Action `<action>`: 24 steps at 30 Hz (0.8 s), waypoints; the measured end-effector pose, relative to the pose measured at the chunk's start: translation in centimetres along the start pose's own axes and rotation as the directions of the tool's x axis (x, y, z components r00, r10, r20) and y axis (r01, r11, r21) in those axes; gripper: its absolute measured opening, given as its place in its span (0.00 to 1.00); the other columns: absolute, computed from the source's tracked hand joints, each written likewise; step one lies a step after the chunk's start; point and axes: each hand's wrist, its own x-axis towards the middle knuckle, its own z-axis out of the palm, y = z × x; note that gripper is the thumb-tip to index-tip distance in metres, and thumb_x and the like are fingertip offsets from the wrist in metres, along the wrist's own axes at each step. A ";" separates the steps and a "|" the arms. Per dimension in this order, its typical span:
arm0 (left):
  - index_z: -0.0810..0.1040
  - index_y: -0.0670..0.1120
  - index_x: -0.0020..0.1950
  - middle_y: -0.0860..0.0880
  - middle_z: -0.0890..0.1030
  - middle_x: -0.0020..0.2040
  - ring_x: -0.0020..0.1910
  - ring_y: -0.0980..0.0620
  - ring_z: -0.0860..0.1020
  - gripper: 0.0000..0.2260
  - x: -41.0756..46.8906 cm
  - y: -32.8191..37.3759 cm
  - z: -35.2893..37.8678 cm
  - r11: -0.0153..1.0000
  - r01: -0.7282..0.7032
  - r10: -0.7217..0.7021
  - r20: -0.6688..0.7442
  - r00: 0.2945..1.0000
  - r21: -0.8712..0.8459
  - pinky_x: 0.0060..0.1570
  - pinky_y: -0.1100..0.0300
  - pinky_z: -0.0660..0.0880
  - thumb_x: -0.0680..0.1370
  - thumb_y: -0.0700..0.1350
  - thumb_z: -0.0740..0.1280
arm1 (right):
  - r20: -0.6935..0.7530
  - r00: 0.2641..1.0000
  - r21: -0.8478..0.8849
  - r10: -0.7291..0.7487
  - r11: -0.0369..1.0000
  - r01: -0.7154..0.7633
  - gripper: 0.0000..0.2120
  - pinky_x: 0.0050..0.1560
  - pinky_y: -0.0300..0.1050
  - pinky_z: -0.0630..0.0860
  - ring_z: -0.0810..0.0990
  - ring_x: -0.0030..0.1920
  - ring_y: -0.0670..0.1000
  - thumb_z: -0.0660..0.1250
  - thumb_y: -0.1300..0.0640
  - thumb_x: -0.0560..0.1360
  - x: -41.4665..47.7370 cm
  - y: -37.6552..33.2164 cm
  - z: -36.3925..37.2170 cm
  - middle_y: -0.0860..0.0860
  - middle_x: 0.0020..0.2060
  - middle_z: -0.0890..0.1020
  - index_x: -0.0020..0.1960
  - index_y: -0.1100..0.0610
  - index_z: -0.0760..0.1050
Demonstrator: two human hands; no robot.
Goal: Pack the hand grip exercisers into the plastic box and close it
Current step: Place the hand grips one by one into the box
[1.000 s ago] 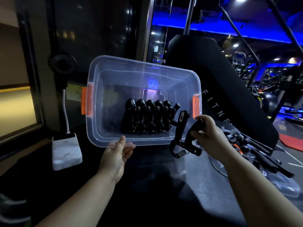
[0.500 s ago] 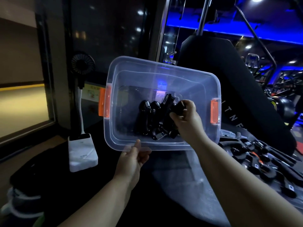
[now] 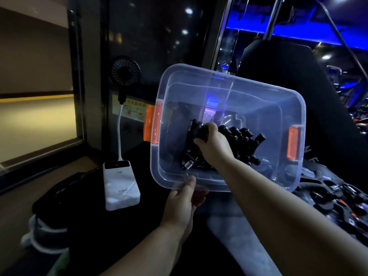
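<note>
I have two hands in view. My left hand (image 3: pixel 184 200) grips the near rim of the one clear plastic box (image 3: pixel 256 84), thumb on top, holding it tipped toward me with its lid off. My right hand (image 3: pixel 214 145) reaches inside, fingers curled round one black hand grip exerciser (image 3: pixel 192 136), spring end nearest me. Just right of that hand a row of packed exercisers (image 3: pixel 244 143) stands against the box floor; I make out about four, but I cannot count them surely. Two orange latches (image 3: pixel 153 126) flank the hands. Further right, loose exercisers (image 3: pixel 338 198) are heaped on the bench (image 3: pixel 225 232), too dark to count. Left of my left hand stand one white power bank (image 3: pixel 121 184) and one small fan (image 3: pixel 125 73).
</note>
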 end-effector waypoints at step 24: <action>0.75 0.41 0.48 0.41 0.81 0.43 0.42 0.48 0.80 0.17 0.8 -1.0 -1.1 1.000 0.008 -0.009 0.067 0.998 0.011 0.42 0.58 0.75 0.71 0.54 0.70 | -0.131 0.989 -0.542 -0.065 0.840 -0.016 0.29 0.61 0.54 0.66 0.67 0.64 0.58 0.70 0.35 0.68 5.1 0.5 1.9 0.54 0.61 0.72 0.62 0.50 0.71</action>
